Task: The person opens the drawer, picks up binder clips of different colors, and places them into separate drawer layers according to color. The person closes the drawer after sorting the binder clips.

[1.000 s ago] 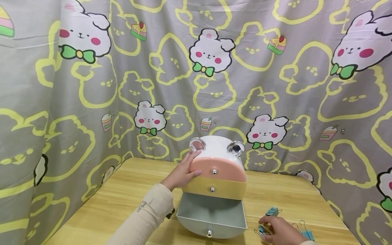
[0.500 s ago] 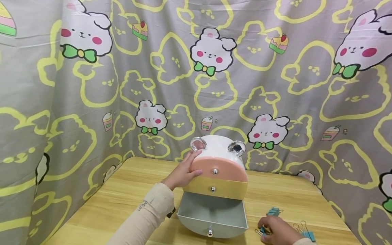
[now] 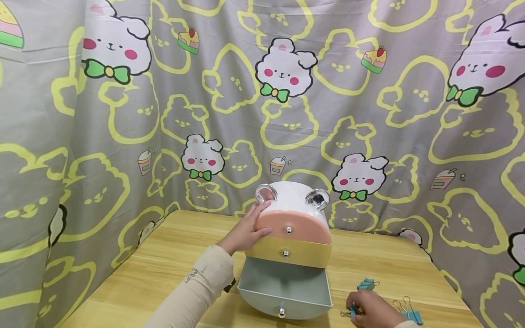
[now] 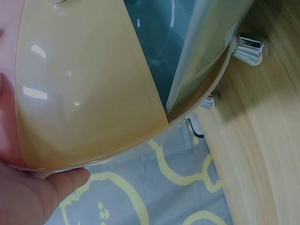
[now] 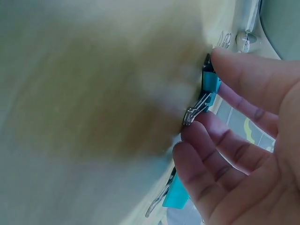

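Note:
A small plastic drawer box (image 3: 295,197) with a white top and silver ears stands on the table. My left hand (image 3: 248,231) grips its upper left side, thumb on the front of the pink drawer (image 3: 305,225). Below the shut yellow drawer (image 3: 305,253), the grey-green bottom drawer (image 3: 301,309) is pulled out. To its right, my right hand (image 3: 374,310) pinches a teal binder clip (image 5: 212,83) between thumb and fingers, low at the tabletop. Silver wire handles stick out from the clip; my fingers partly cover its body.
Another teal binder clip (image 3: 366,284) lies just beyond my right hand. More teal clip (image 3: 412,315) with raised wire handles shows at the hand's right. A patterned curtain (image 3: 229,114) surrounds the wooden table (image 3: 156,273) at the back and sides.
The pinched clip's wire handles have tilted slightly, and my right fingers have drawn in a little around it. My left hand and the drawer box keep their places.

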